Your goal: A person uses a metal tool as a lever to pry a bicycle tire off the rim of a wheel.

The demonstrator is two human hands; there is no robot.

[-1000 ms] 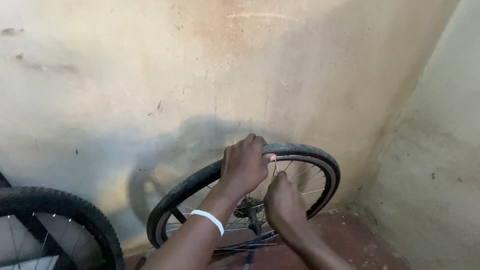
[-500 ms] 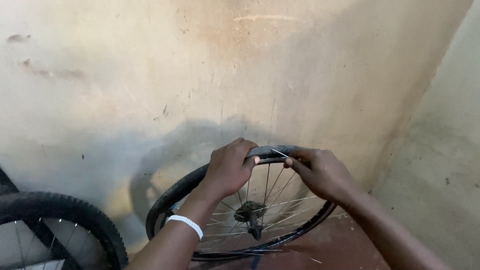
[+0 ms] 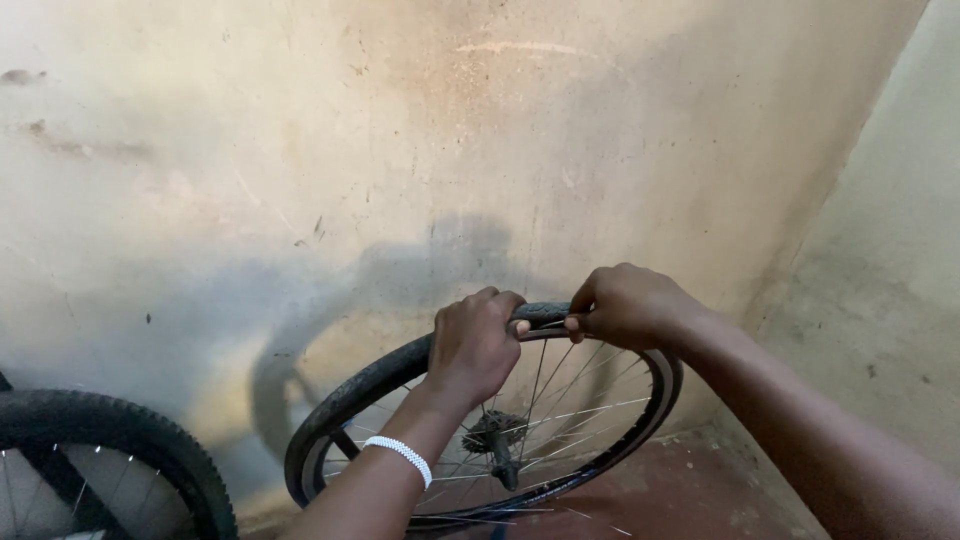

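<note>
Both hands grip the tyre (image 3: 375, 385) at the top of a bicycle wheel (image 3: 560, 440) standing on the red floor (image 3: 700, 490) against a stained wall (image 3: 400, 150): left hand (image 3: 475, 345) clenched over the rubber, right hand (image 3: 625, 305) pinching it at the rim. The upright wheel could roll or tip under the pull, and fingers may get nipped between tyre and rim. A second, knobby wheel (image 3: 110, 440) stands well apart at left; the corner wall (image 3: 880, 300) crowds the right arm.

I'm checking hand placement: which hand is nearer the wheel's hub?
Left. The left hand grips the tyre just above the hub; the right hand grips farther right.
</note>
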